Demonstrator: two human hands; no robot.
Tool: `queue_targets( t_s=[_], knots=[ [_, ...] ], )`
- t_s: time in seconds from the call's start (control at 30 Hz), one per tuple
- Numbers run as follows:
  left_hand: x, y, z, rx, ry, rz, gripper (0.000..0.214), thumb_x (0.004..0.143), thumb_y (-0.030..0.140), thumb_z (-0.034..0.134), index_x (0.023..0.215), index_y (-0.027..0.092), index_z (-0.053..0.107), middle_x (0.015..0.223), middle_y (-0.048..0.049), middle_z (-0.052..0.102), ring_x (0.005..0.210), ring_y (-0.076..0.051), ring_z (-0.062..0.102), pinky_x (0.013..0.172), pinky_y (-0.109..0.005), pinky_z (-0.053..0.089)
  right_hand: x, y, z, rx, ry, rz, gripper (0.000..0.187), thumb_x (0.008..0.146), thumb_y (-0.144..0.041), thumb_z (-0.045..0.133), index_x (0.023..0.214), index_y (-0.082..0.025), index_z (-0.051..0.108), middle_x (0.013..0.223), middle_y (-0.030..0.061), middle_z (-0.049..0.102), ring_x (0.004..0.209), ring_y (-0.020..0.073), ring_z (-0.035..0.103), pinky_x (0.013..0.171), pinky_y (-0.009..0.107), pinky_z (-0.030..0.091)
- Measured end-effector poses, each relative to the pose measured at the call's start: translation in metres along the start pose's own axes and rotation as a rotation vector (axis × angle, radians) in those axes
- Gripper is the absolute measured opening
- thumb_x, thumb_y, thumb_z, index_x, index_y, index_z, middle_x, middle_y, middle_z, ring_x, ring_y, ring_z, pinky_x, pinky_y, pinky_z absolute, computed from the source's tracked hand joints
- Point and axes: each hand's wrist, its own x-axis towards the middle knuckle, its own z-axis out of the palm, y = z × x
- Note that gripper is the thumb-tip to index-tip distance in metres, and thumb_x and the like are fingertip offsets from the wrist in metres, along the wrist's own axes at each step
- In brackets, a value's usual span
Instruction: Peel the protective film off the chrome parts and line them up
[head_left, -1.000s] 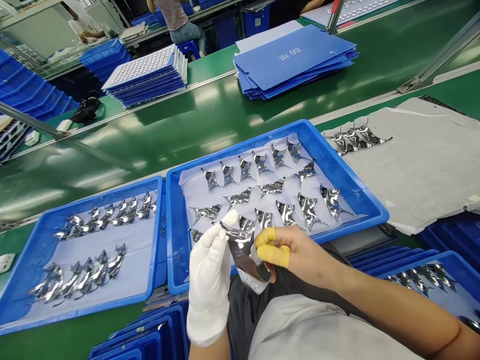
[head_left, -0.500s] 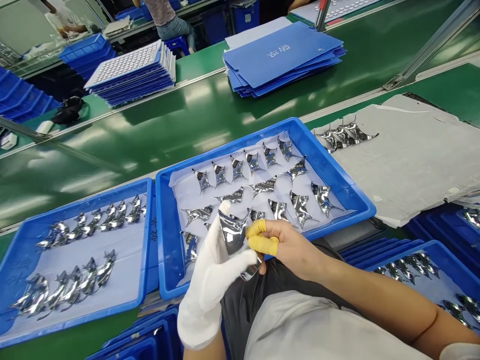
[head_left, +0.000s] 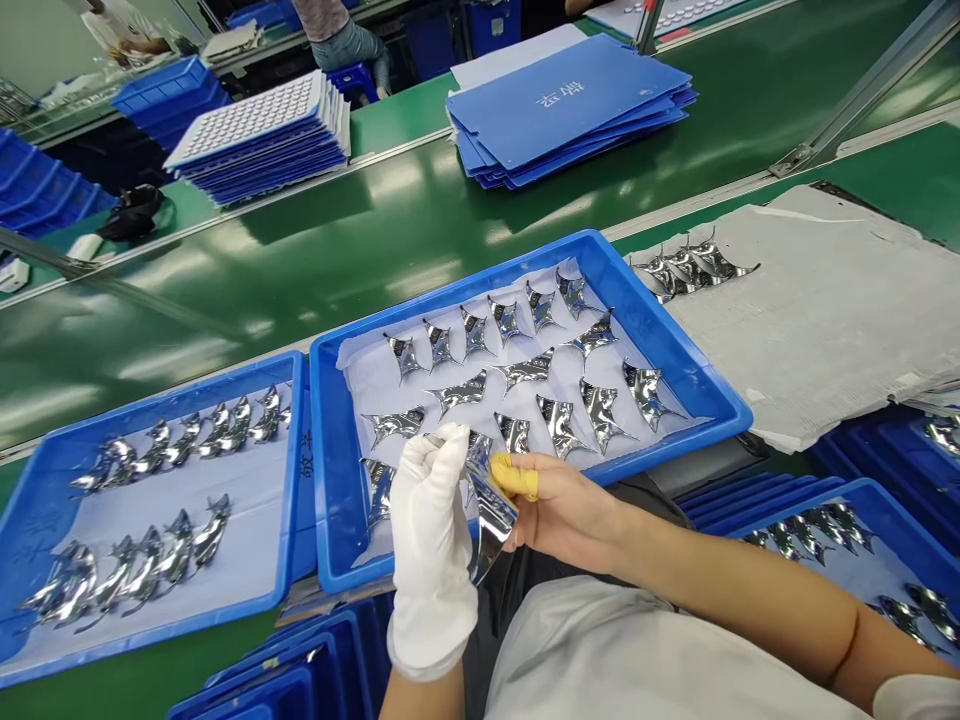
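A mirror-bright curved metal piece [head_left: 493, 522] is held between my hands, over the near edge of a blue tray [head_left: 742, 415]. My left hand [head_left: 435, 540], in a white glove, is closed with its fingertips pinched at the piece's upper left edge; the exact contact is partly hidden. Yellow finger covers are on my right hand [head_left: 559, 495], which grips the piece's right side between thumb and fingers. In the tray, several similar pointed chrome pieces [head_left: 559, 425] lie in rows on a white liner sheet [head_left: 352, 375].
To the left stands another blue tray [head_left: 289, 500] with two rows of chrome pieces. A grey sheet stack [head_left: 825, 310] at right bears more pieces. Beyond the green bench rail are blue plastic sheets [head_left: 570, 100] and a stack of white-dotted sheets [head_left: 259, 135]. A seated person [head_left: 341, 45] is behind.
The metal piece has turned from facing up to a steeper, edge-on tilt. My left hand has gone from a spread hold with thumb across to a fingertip pinch; my right hand stays on it.
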Motion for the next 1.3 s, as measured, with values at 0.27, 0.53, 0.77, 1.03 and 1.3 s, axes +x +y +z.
queue_targets(
  t_s=[0.27,0.53,0.77,1.03,1.3],
  knots=[
    [0.010,-0.001,0.007,-0.020,-0.039,-0.122,0.017,0.081,0.037,0.070,0.090,0.023,0.070,0.097,-0.0045,0.070,0.100,-0.024,0.067,0.089,-0.036,0.055,0.004,0.003,-0.002,0.037,0.040,0.005,0.035,0.075,-0.036,0.082,0.075,-0.012,0.056,0.061,-0.0034,0.055,0.050,0.0087,0.057,0.056,0.024,0.051],
    [0.008,-0.026,-0.004,-0.154,-0.062,-0.175,0.037,0.086,0.047,0.063,0.115,0.024,0.070,0.113,-0.0057,0.071,0.123,-0.027,0.057,0.104,-0.039,0.048,-0.005,-0.014,0.012,-0.288,0.005,-0.235,0.029,0.073,-0.033,0.083,0.071,-0.013,0.062,0.065,-0.0040,0.056,0.053,0.0063,0.054,0.048,0.017,0.050],
    [0.008,-0.020,0.003,-0.250,-0.073,-0.293,0.044,0.088,0.051,0.060,0.121,0.024,0.068,0.100,-0.0057,0.074,0.112,-0.026,0.065,0.097,-0.037,0.053,-0.005,-0.014,0.013,-0.347,-0.031,-0.246,0.026,0.078,-0.030,0.078,0.072,-0.013,0.060,0.065,-0.0036,0.059,0.051,0.0076,0.058,0.050,0.019,0.048],
    [-0.010,-0.042,-0.015,-0.247,-0.065,-0.172,0.050,0.071,0.046,0.078,0.118,0.031,0.069,0.117,-0.0055,0.070,0.105,-0.030,0.067,0.078,-0.037,0.062,-0.011,-0.014,0.017,-0.443,-0.014,-0.240,0.026,0.075,-0.031,0.079,0.070,-0.013,0.061,0.067,-0.0016,0.060,0.063,0.0092,0.058,0.061,0.021,0.047],
    [0.000,-0.024,0.007,-0.331,-0.161,-0.445,0.046,0.078,0.059,0.066,0.105,0.022,0.074,0.106,-0.0109,0.073,0.107,-0.033,0.067,0.076,-0.040,0.062,-0.011,-0.015,0.023,-0.439,0.022,-0.230,0.028,0.073,-0.033,0.081,0.069,-0.014,0.060,0.062,-0.0028,0.060,0.059,0.0083,0.056,0.060,0.021,0.048]
  ],
)
